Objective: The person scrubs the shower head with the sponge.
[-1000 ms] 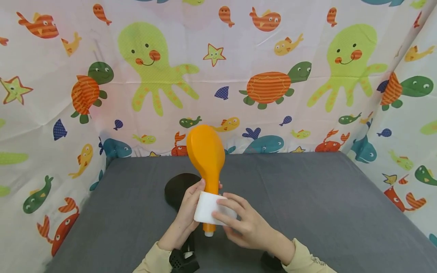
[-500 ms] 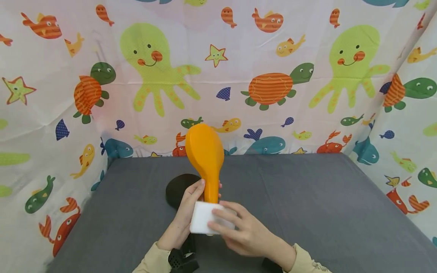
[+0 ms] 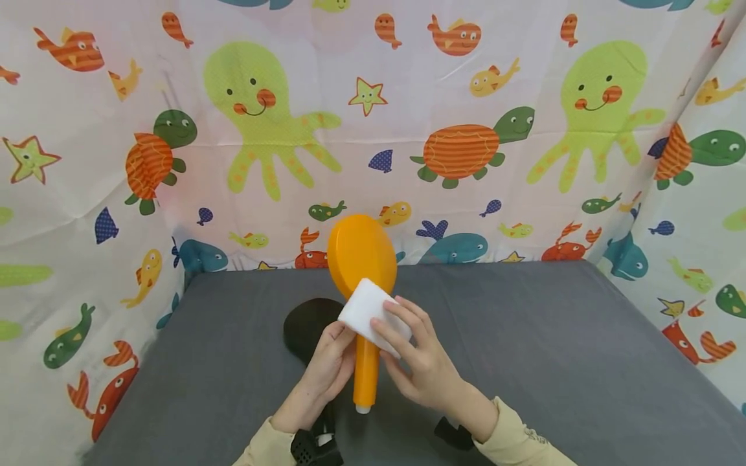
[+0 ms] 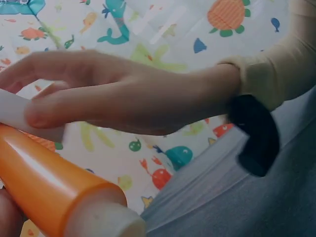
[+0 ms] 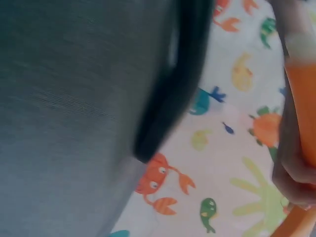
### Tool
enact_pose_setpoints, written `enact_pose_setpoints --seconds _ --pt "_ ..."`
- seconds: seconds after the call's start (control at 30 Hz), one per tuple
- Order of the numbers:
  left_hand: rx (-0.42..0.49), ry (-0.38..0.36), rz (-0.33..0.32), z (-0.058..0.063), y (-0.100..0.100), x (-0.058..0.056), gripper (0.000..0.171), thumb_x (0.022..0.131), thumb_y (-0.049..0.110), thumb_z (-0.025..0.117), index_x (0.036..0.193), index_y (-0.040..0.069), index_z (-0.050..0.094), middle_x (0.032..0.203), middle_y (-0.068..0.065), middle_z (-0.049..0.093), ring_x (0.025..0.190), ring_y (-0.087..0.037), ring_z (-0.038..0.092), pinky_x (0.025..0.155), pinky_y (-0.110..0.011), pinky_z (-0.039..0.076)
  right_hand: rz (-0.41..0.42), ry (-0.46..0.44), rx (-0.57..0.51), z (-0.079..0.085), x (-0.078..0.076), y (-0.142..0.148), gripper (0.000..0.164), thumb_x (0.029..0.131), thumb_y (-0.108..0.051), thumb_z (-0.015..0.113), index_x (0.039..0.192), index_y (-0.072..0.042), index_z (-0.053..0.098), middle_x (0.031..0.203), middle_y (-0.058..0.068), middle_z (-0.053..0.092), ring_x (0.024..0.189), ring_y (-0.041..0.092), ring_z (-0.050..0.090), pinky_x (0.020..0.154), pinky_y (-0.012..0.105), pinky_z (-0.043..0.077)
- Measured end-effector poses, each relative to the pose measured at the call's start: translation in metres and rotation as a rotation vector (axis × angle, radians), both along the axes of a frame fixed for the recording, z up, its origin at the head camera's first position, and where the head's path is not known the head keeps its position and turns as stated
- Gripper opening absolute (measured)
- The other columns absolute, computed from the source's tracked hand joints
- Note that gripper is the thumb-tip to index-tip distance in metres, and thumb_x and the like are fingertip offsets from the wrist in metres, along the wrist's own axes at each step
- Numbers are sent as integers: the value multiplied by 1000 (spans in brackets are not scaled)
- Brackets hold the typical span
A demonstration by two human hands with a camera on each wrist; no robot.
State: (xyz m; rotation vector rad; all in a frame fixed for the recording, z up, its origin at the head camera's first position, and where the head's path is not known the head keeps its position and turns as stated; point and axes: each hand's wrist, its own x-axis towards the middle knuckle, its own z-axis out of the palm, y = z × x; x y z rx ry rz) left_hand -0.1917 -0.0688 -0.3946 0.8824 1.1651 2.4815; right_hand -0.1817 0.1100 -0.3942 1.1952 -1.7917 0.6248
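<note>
In the head view an orange shower head (image 3: 364,249) stands roughly upright, its rounded head on top and a white tip at the handle's lower end. My left hand (image 3: 327,366) grips its handle from the left. A white sponge (image 3: 364,310) lies tilted across the neck, pinched in the fingers of my right hand (image 3: 422,356) and pressed against the orange surface. The left wrist view shows the right hand (image 4: 113,91) with the sponge (image 4: 24,111) over the orange handle (image 4: 49,182). In the right wrist view, left-hand fingers (image 5: 294,173) wrap the handle (image 5: 303,103).
A dark paddle-shaped object (image 3: 309,323) lies on the grey cloth-covered table (image 3: 513,349) behind my left hand. Black wrist cameras (image 3: 315,448) sit at both wrists. A curtain (image 3: 361,162) printed with sea animals stands at the back and both sides.
The sponge first slid down the handle, covering its tip, then moved up to the neck and tilted. The shower head has shifted slightly right, still in my left hand.
</note>
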Motion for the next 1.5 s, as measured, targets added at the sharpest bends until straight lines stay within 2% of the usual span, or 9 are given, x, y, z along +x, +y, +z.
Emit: enact_pose_setpoints --seconds 0.27,0.43,0.67,0.8,1.03,1.17,1.33,1.4,1.5 --pt "7 26 -34 2 -4 -3 35 103 14 26 123 5 53 109 -4 59 92 -14 59 86 -27 48 165 161 355 -19 15 10 35 90 -18 46 121 -8 57 127 18 50 119 39 43 98 44 38" --pt "-29 36 3 -2 -1 -2 27 101 19 39 116 11 59 106 1 60 91 -11 57 82 -23 48 96 157 202 -7 2 10 33 90 -16 49 120 -5 57 125 24 49 115 43 44 97 45 39" --pt "-63 26 8 -5 4 1 32 102 7 30 117 8 58 106 -2 57 93 -15 54 87 -28 46 5 -90 -50 11 -10 6 38 94 -21 52 129 -6 50 132 26 38 123 40 34 104 38 33" --pt "-54 24 46 -4 1 0 29 101 9 35 116 9 60 105 -2 59 90 -13 56 82 -25 47 64 -28 10 -1 -2 8 35 92 -17 51 124 -3 55 128 28 42 119 42 38 102 41 36" --pt "7 -2 37 -1 -2 -4 32 102 10 33 123 9 57 107 -6 61 93 -17 60 86 -32 49 177 136 280 -22 10 17 32 88 -17 51 117 -8 59 123 20 51 115 40 44 96 44 40" --pt "22 -5 47 -2 -1 -4 27 100 12 40 117 9 61 105 -4 62 91 -14 60 83 -27 50 109 127 191 -8 -1 13 33 89 -15 49 119 -6 58 125 24 49 115 43 43 98 45 39" --pt "17 -33 28 -2 3 -3 32 101 5 34 119 9 60 111 -4 56 97 -17 54 89 -30 46 -33 -64 5 12 -11 6 38 95 -22 48 129 -5 52 134 23 40 122 40 37 104 40 33" --pt "20 -32 30 -2 2 -2 31 101 5 35 119 9 59 112 -5 56 97 -17 54 89 -31 46 -24 -83 -7 13 -10 5 39 95 -22 48 129 -5 51 134 23 40 123 39 36 104 40 32" --pt "35 0 34 -1 0 -2 28 101 10 38 117 9 60 108 -3 60 93 -14 58 84 -27 49 84 21 77 7 -4 4 35 92 -17 47 124 -3 55 129 25 45 118 43 40 100 44 36"
